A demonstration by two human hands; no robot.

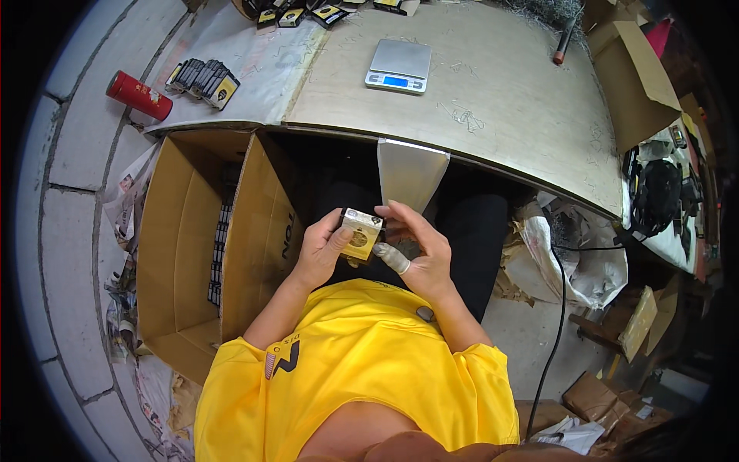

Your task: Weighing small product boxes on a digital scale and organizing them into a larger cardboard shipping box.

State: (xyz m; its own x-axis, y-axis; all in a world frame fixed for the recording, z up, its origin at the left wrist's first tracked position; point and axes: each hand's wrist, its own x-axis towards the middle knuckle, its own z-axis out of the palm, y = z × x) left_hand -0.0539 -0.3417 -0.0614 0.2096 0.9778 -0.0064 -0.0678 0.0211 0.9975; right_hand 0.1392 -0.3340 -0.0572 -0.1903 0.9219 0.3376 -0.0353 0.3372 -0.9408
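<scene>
In front of my lap is a small cardboard box (359, 240) with a white top edge, a yellow face and black sides. My left hand (317, 250) grips its left side, thumb across the face. My right hand (419, 250) is at the box's right end, index fingertip near the upper corner and thumb by the lower one. A whitish cover wraps that thumb. The other right fingers curl behind, and what they touch there is partly hidden.
A tall open carton (185, 246) at my left holds a column of dark small boxes (219, 254). On the table are a digital scale (399, 65), a row of similar boxes (204, 81) and scattered wire pieces (466, 117). A red canister (139, 95) lies beyond the carton. A black cable (560, 308) hangs at right.
</scene>
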